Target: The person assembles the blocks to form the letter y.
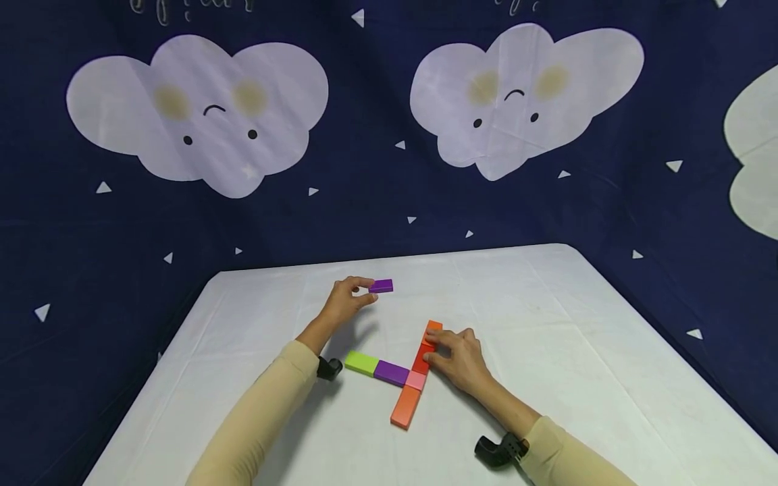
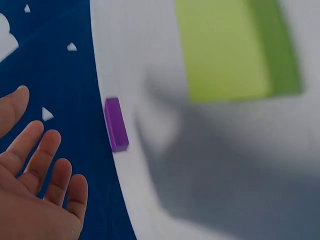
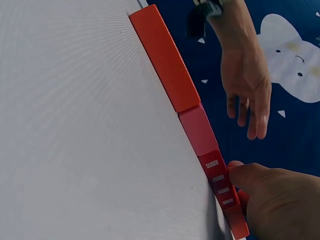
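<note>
My left hand (image 1: 344,302) reaches toward the far part of the table, thumb and fingers spread beside a purple block (image 1: 381,286). In the left wrist view a gap separates its fingers from that purple block (image 2: 116,125). My right hand (image 1: 463,358) is at a row of blocks, thumb at the red block (image 1: 423,359) and fingertips over the orange block (image 1: 433,329) at the far end. Toward me the row continues with a pink block (image 1: 416,381) and a coral block (image 1: 405,408). A second purple block (image 1: 392,373) and a lime-green block (image 1: 361,363) branch left from the pink one.
A white-covered table (image 1: 547,351) carries the blocks. Behind it hangs a dark blue cloth (image 1: 365,216) with clouds and small triangles. Black wrist cameras, one on the left arm (image 1: 329,368) and one on the right arm (image 1: 495,451), hang close over the table.
</note>
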Action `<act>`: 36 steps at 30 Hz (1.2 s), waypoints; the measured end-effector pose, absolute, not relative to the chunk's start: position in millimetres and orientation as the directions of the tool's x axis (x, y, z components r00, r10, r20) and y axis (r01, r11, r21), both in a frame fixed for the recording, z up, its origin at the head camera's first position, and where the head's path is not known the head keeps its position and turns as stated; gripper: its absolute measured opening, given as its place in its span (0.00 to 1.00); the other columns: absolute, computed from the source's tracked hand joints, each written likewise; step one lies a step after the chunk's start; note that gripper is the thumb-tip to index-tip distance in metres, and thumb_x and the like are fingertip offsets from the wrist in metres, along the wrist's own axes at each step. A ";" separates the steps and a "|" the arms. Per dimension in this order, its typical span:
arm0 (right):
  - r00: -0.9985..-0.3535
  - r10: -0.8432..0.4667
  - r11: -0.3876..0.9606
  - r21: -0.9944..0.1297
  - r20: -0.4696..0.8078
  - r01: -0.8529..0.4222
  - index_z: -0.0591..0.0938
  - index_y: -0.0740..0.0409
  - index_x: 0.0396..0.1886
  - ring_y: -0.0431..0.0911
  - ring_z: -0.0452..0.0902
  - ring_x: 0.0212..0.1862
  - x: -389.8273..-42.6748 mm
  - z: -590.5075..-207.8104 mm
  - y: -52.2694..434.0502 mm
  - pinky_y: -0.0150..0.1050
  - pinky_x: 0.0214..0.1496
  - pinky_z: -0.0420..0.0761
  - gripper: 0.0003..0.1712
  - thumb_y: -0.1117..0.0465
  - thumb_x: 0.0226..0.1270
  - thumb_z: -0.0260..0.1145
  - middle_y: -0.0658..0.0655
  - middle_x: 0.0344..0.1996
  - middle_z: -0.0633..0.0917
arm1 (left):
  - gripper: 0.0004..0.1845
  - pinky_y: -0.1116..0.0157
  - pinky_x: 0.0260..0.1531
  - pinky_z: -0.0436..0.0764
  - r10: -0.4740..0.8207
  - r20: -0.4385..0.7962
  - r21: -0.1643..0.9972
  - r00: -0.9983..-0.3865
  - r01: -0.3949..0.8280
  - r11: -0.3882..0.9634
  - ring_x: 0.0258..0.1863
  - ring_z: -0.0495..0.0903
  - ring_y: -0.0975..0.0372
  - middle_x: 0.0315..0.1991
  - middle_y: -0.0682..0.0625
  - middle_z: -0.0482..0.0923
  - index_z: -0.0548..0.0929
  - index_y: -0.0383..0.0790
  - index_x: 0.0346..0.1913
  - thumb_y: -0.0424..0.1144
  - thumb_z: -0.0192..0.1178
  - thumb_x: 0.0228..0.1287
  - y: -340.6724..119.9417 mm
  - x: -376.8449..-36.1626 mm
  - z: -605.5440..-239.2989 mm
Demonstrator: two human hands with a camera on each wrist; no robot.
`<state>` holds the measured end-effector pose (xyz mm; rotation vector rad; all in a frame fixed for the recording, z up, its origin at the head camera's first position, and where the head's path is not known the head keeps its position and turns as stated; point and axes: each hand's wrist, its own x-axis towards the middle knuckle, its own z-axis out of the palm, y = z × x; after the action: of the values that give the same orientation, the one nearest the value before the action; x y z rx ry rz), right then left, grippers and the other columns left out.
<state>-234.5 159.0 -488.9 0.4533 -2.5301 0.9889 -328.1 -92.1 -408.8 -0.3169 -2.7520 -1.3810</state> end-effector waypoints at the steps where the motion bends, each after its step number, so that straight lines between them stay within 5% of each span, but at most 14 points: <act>1: -0.874 -0.155 0.701 -0.572 0.462 -0.426 0.86 0.50 0.45 0.38 0.57 0.32 -234.4 -488.7 159.2 0.37 0.40 0.59 0.21 0.54 0.48 0.75 0.47 0.50 0.85 | 0.22 0.54 0.54 0.71 0.158 0.129 0.795 -0.979 0.197 0.574 0.58 0.68 0.49 0.56 0.44 0.77 0.79 0.39 0.56 0.41 0.65 0.58 -92.2 -332.7 -409.7; 26: -0.874 -0.154 0.695 -0.578 0.461 -0.428 0.86 0.50 0.45 0.37 0.58 0.32 -233.6 -489.2 158.0 0.38 0.41 0.60 0.22 0.53 0.47 0.75 0.46 0.50 0.85 | 0.22 0.53 0.58 0.68 0.124 0.013 0.771 -0.992 0.089 0.630 0.59 0.67 0.48 0.58 0.38 0.71 0.79 0.37 0.56 0.40 0.63 0.59 -107.7 -391.9 -434.2; 36: -0.871 -0.142 0.698 -0.576 0.470 -0.425 0.87 0.49 0.44 0.37 0.58 0.32 -231.6 -489.4 159.8 0.38 0.41 0.61 0.21 0.53 0.47 0.75 0.45 0.50 0.85 | 0.24 0.63 0.42 0.75 0.181 -0.028 0.783 -0.983 0.091 0.616 0.52 0.75 0.51 0.60 0.39 0.74 0.75 0.36 0.60 0.36 0.63 0.59 -103.6 -402.2 -440.5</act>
<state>-231.6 159.8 -489.4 0.4401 -2.5160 0.9926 -402.2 -103.6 -440.5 -0.2466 -2.9161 -1.4032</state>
